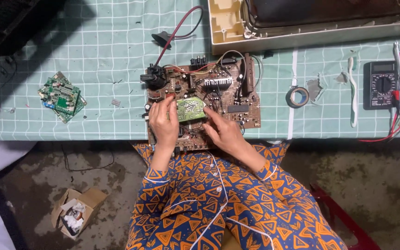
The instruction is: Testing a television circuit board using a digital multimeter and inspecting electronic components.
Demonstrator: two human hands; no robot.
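Small green board (190, 109) pinched at its two ends, left hand (164, 122) fingers curled on one end, right hand (223, 132) fingertips on the other, apparently to keep it level. Held just above the large brown circuit board (237, 104), directly beneath the fingers. Roll of tape (297, 96) and multimeter (381, 85) well beyond the right fingertips.

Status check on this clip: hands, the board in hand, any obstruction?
Left hand and right hand grip small green circuit board by its ends. Held above large brown circuit board at table edge. Nothing blocking; red wire trails away behind.
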